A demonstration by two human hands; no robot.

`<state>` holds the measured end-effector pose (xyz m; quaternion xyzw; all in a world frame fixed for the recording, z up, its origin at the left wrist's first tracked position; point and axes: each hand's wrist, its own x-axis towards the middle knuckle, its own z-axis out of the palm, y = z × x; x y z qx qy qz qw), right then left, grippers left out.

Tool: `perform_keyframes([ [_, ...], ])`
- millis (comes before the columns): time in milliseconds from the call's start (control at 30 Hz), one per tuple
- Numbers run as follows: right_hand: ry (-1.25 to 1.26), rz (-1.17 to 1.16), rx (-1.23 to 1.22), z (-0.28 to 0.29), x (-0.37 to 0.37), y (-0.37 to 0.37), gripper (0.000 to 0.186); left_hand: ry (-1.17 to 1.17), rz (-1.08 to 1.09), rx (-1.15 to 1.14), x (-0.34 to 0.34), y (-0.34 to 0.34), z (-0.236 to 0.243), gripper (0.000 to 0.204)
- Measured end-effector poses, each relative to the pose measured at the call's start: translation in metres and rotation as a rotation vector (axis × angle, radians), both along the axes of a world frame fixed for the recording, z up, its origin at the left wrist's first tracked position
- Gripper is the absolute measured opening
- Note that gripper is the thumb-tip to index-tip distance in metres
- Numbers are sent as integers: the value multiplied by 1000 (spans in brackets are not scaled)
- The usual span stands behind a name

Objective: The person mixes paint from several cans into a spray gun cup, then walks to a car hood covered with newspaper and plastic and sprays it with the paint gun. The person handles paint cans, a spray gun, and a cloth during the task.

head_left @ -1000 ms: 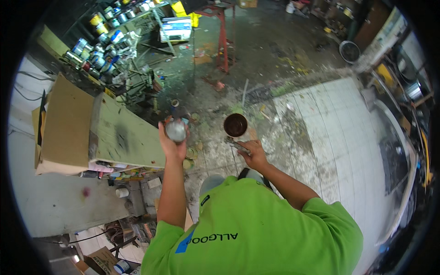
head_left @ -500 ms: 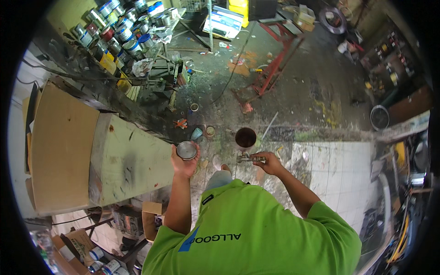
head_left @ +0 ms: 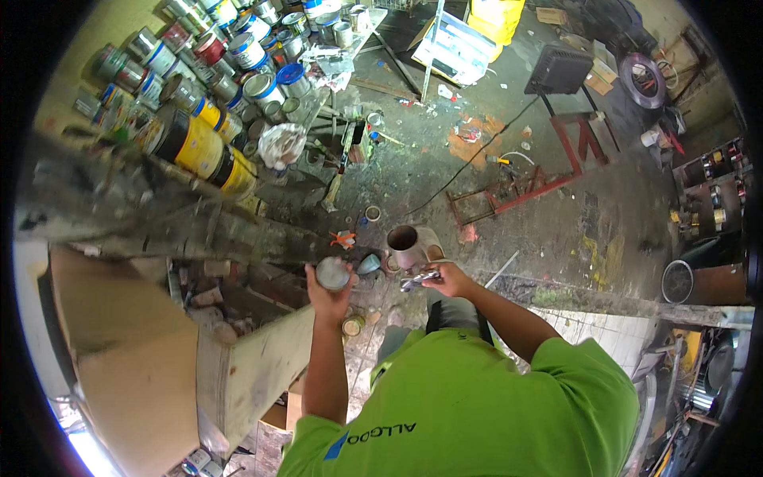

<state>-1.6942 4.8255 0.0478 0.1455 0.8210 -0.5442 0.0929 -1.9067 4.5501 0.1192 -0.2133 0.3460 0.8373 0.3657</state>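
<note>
My left hand (head_left: 327, 300) is closed round the rim of a round, shallow, grey metal lid (head_left: 332, 273), its flat face turned up. To its right, my right hand (head_left: 451, 280) is wrapped round the handle of a metal spray gun (head_left: 418, 281). The gun's cup (head_left: 408, 253) stands above it, uncovered and tilted, with a dark reddish-brown inside. Lid and cup are apart, a short way from each other. Behind the cup part of my leg or foot shows. How much liquid the cup holds, I cannot make out.
Below lie a pale blue cup (head_left: 369, 264), an orange scrap (head_left: 343, 239) and a small tin (head_left: 353, 325). Many paint cans (head_left: 248, 52) crowd the far left. A red metal frame (head_left: 540, 191) stands ahead right. A pale board (head_left: 266, 374) is left of my arm.
My view has swung, showing more of the far floor and cans. The cup has tipped from upright to leaning. Both hands keep their hold, and the lid has turned slightly.
</note>
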Motion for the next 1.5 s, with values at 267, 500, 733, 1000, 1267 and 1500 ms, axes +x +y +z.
perform_keyframes([
  [267, -327, 1, 43, -83, -253, 141, 48, -297, 531, -471, 60, -68, -84, 55],
  [500, -302, -176, -98, -224, -466, 233, 51, -642, 529, -796, 161, -57, -49, 70],
  [733, -306, -504, -543, -228, -579, 271, 29, -620, 467, -869, 158, 14, -44, 71],
  [1000, -351, -695, -1145, -189, -592, 274, 34, -505, 479, -769, 123, 51, -28, 71],
  [1267, -277, -692, -1375, -125, -537, 281, 44, -479, 608, -763, 235, 9, -28, 62],
  [1500, 124, -186, -1423, -184, -445, 314, 67, -480, 692, -848, 425, -70, -53, 59],
])
